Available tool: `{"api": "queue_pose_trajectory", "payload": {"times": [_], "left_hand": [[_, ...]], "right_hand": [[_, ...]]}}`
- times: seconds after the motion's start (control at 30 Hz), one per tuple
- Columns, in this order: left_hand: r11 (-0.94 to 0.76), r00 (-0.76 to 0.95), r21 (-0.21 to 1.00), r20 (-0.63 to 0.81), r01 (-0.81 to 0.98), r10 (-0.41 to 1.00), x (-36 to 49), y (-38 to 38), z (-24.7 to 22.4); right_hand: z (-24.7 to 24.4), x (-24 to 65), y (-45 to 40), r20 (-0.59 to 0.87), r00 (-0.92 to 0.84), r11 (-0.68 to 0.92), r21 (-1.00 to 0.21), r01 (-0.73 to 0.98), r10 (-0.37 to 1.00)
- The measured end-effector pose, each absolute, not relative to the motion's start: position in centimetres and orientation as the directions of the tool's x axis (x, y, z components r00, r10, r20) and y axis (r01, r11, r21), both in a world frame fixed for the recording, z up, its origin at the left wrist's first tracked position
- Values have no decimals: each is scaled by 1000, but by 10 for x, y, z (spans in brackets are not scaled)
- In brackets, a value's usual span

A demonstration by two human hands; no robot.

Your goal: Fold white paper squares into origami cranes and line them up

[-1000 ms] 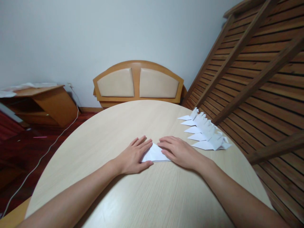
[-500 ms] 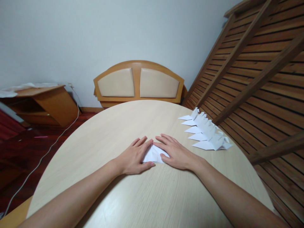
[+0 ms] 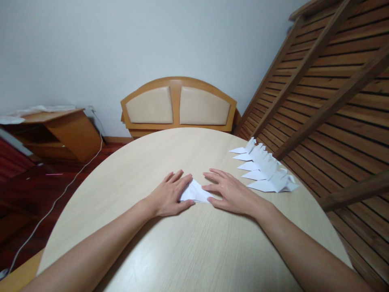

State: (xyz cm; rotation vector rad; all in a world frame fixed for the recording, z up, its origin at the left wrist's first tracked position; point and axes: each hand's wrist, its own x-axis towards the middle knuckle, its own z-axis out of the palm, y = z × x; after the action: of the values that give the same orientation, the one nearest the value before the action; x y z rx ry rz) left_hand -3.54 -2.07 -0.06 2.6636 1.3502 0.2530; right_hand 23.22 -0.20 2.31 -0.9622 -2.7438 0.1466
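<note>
A folded white paper (image 3: 196, 192), roughly triangular with its point away from me, lies flat on the round table (image 3: 182, 247). My left hand (image 3: 170, 195) rests over its left side, fingers stretched out and thumb along the near edge. At the paper's right corner, my right hand (image 3: 229, 191) has its fingers spread, with the fingertips at the sheet's edge. Neither hand is closed round anything. Parts of the paper's left and right corners are hidden beneath the hands. To the right stands a row of several folded white paper figures (image 3: 264, 168) with pointed ends.
Beyond the table is a wooden headboard (image 3: 176, 93) with two cream panels. A slatted wooden frame (image 3: 331, 93) leans along the right side. On the left are a low wooden cabinet (image 3: 75, 136) and a white cable (image 3: 65, 188) across the dark red floor.
My right hand has shifted right, away from the paper's tip, and its fingers have spread. More of the paper's right slope shows. My left hand has moved slightly up and left.
</note>
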Motion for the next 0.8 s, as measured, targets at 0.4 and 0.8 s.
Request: {"api": "queue_pose_trajectory", "payload": {"times": [0.4,0.8], "left_hand": [[-535,527,202,95,820,844,-56,-6,-6],[-638,590,234,246,734,769,-48,-9,-5]], "right_hand": [[29,241,0,236,-815,848,-140,511,530],[18,216,-4,309,-764,820,-298,488,567]]}}
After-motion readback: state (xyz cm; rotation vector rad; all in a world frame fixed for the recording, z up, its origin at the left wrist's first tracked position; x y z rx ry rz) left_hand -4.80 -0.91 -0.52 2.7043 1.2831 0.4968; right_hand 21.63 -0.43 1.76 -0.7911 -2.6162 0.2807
